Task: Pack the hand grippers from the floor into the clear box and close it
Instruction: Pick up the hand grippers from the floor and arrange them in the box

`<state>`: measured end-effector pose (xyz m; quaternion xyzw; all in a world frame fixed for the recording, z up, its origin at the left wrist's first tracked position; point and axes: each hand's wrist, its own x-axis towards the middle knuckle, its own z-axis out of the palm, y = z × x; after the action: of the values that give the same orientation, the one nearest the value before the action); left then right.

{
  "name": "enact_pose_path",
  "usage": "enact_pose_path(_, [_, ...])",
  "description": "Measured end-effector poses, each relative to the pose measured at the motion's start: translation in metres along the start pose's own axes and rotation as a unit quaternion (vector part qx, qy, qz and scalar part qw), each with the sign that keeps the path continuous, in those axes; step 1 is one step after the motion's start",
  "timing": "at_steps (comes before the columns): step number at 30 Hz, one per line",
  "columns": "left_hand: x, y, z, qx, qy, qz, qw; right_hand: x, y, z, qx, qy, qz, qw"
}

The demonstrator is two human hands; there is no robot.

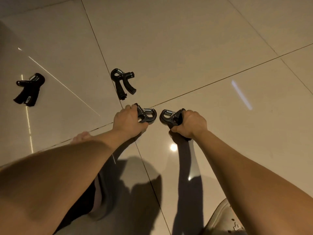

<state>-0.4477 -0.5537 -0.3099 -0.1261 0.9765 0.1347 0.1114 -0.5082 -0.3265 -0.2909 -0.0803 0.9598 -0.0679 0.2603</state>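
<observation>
1. Glossy beige floor tiles (pixel 186 48) with thin dark joints fill the view, and they show lamp glare and the shadows of our arms.
2. Our left hand (pixel 128 121) is curled into a fist round the handles of the left-hand gripper (pixel 147 114). The gripper's hooked black head and coiled steel spring stick out on the thumb side.
3. Our right hand (pixel 191 123) is just to the right of the left hand and does not touch it. It grips the handles of the right-hand gripper (pixel 167 116) in the same fisted way. That gripper's head and spring point back toward the left hand, so the two hooked heads face each other across a narrow gap.
4. Both held grippers sit low over the tile. We cannot tell whether either one touches it.
5. The loose gripper (pixel 122 82) lies flat on the tile near the left hand, on its far side. It is matte black plastic with a ribbed straight handle, a curved handle splayed beside it, and the spring at its far end.
6. The far gripper (pixel 28 89) lies well to the left of the left hand and a little beyond it. Its handles look dark and soft-covered, and its spring catches the light.
7. A pale translucent plastic shell (pixel 223 217) sits well to the right of the left hand and nearer to us, cut off by the frame's edge. We cannot tell whether it is the clear box.
</observation>
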Motion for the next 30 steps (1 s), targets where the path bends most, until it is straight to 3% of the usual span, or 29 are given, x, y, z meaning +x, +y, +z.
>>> enact_pose_path(7, [-0.081,0.013,-0.019,-0.035,0.038,0.028,0.998,-0.087,0.006,0.004,0.078,0.033,0.003,0.996])
enact_pose_path(14, [-0.173,0.048,-0.063,0.025,0.084,0.164,0.982,-0.203,0.044,-0.024,0.066,0.099,0.039,0.992])
enact_pose_path(22, [-0.301,0.106,-0.13,0.023,0.103,0.218,0.97,-0.37,0.07,-0.078,0.078,0.151,0.061,0.983])
enact_pose_path(30, [-0.425,0.136,-0.145,-0.001,0.122,0.307,0.944,-0.522,0.082,-0.06,0.106,0.19,0.091,0.972])
